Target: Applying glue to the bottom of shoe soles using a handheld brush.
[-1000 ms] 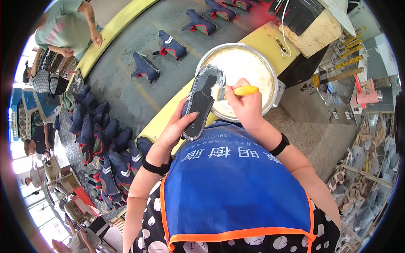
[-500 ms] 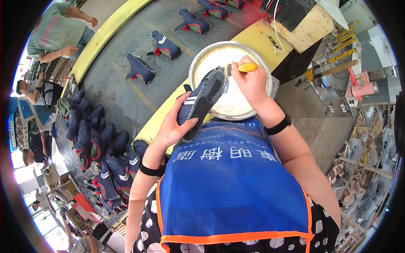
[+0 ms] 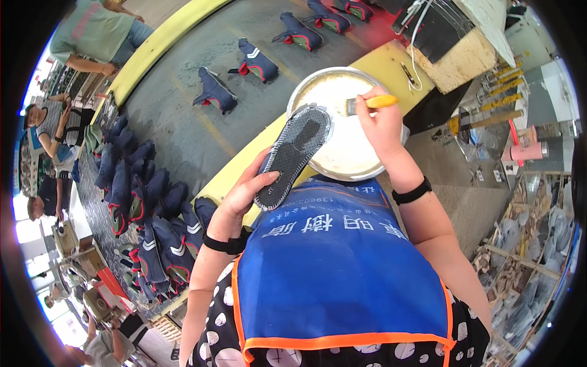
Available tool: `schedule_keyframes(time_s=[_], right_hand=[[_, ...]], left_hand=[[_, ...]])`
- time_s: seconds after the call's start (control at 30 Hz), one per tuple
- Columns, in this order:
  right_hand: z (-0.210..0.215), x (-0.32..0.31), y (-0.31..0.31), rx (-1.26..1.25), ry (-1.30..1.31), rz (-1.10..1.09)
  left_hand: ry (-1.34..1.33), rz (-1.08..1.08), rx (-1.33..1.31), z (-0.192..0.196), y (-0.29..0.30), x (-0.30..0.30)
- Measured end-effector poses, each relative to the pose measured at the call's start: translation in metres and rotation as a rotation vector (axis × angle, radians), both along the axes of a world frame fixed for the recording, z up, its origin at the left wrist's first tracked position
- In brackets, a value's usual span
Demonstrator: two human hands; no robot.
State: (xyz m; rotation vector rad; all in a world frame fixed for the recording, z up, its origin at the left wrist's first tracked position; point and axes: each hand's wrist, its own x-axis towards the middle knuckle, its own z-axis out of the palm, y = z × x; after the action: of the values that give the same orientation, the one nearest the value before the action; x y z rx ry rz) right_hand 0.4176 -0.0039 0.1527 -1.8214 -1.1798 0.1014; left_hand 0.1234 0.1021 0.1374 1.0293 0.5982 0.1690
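My left hand (image 3: pixel 246 188) is closed round a navy shoe upper, its thumb on the dark stitched sole (image 3: pixel 297 150) that faces up. The shoe's toe end reaches over the left rim of a round metal basin (image 3: pixel 296 92). White paste (image 3: pixel 358 150) fills the basin. Above the paste, my right hand (image 3: pixel 380 125) pinches a brush by its yellow handle (image 3: pixel 383 101). The brush's bristles (image 3: pixel 343 108) point left, a short gap from the shoe. Whether they touch the paste I cannot tell.
Several navy shoe uppers (image 3: pixel 257 61) lie spaced along a grey belt with yellow edges (image 3: pixel 211 186). A heap of similar uppers (image 3: pixel 156 196) is on the left. Past the belt stands a person in a green shirt (image 3: pixel 92 30). A wooden box (image 3: pixel 461 55) stands at upper right.
The brush has come off the shoe's toe and moved right over the basin. The shoe has turned, showing more of its sole. The uppers on the belt have shifted away, and the view has moved slightly.
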Motion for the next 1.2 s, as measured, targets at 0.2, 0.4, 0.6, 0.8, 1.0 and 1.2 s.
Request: schedule_keyframes(time_s=[0.2,0.4,0.6,0.8,1.0,1.2], right_hand=[[-0.005,0.008,0.007,0.218,0.812,-0.12],[-0.029,0.023,0.001,0.131,1.026,-0.221],[-0.03,0.03,0.017,0.065,1.047,-0.262],[-0.029,0.035,0.033,0.046,1.059,-0.244],[-0.039,0.045,0.024,0.072,1.034,-0.288],[-0.019,0.029,0.035,0.152,1.037,-0.188]], left_hand=[[-0.052,0.333,-0.186,-0.035,0.014,-0.035],[0.031,0.695,-0.375,-0.08,0.066,-0.061],[0.442,0.95,0.284,-0.173,0.194,-0.088],[1.166,0.467,0.77,-0.226,0.239,-0.109],[1.356,0.278,0.747,-0.117,0.222,-0.091],[2.055,0.501,1.308,0.005,0.216,-0.213]])
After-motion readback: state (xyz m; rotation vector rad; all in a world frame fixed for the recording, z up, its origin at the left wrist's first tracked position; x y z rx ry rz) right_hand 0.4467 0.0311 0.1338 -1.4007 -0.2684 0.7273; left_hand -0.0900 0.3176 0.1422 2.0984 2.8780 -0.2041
